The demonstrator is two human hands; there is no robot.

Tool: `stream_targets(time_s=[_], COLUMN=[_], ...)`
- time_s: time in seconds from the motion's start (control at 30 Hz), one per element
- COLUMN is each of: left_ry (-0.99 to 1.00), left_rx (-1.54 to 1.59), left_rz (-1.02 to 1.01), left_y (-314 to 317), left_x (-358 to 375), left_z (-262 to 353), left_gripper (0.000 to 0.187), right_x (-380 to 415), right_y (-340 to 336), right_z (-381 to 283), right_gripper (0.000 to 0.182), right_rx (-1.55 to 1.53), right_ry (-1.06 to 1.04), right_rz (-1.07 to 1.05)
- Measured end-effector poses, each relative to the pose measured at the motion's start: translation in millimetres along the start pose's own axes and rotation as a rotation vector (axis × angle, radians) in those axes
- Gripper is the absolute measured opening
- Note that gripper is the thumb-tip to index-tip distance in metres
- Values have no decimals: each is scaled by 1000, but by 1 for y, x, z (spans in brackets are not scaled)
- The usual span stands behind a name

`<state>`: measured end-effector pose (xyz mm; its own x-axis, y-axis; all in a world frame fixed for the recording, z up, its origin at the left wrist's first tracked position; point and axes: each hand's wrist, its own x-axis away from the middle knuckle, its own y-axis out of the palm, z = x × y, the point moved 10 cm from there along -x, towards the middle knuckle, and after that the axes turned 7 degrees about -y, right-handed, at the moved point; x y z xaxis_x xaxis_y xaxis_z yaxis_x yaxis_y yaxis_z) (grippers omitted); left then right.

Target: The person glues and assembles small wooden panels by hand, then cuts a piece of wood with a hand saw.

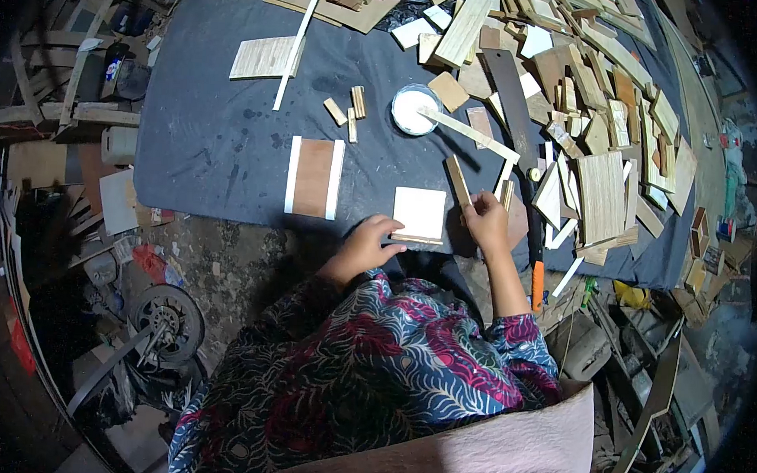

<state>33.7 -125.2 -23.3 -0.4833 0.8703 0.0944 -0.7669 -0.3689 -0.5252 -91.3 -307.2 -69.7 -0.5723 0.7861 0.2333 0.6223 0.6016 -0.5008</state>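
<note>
A pale square wood piece [419, 211] lies near the front edge of the table, with a thin wooden strip along its near side. My left hand [367, 246] is open, thumb and fingers apart, the fingertips right at that piece's left near corner. To the right, my right hand [487, 221] is closed on a narrow wooden strip [457, 179] that points away from me. Another short strip [507, 195] shows just beyond its fingers. A brown panel with white edge strips [315, 179] lies left of my hands.
A tub of white glue or paint [415, 109] has a flat stick [470, 133] across its rim. Small wood blocks [357, 102] lie beside it. Offcuts [600, 196] are heaped at the right, near an orange-handled tool [538, 285]. A pale board [265, 58] lies at the back left.
</note>
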Motion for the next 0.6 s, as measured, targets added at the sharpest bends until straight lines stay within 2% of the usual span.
stream_targets(time_s=[0.03,0.1,0.17,0.27,0.33,0.43,0.53,0.6], left_ry=[-4,-202,-274,-206,-227,-179,-185,-217], left_rx=[2,70,113,43,58,77,120,139], left_rz=[1,-229,-252,-198,32,85,-3,22], left_y=[0,24,31,28,8,5,20,24], left_x=[3,8,11,-3,-20,-47,-69,-77], left_z=[1,-13,-19,-19,-29,-30,-28,-23], left_gripper=[26,23,19,16,16,18,22,24], right_x=[5,18,29,40,44,49,50,50], right_y=[2,9,10,5,3,5,12,17], right_z=[4,21,26,25,11,1,-2,-1], right_gripper=[10,10,10,12,13,15,15,16], right_rx=[2,-89,-76,-20,-14,-10,17,27], right_ry=[2,98,115,30,13,10,-30,-7], right_rz=[-4,-30,5,124,131,131,118,83])
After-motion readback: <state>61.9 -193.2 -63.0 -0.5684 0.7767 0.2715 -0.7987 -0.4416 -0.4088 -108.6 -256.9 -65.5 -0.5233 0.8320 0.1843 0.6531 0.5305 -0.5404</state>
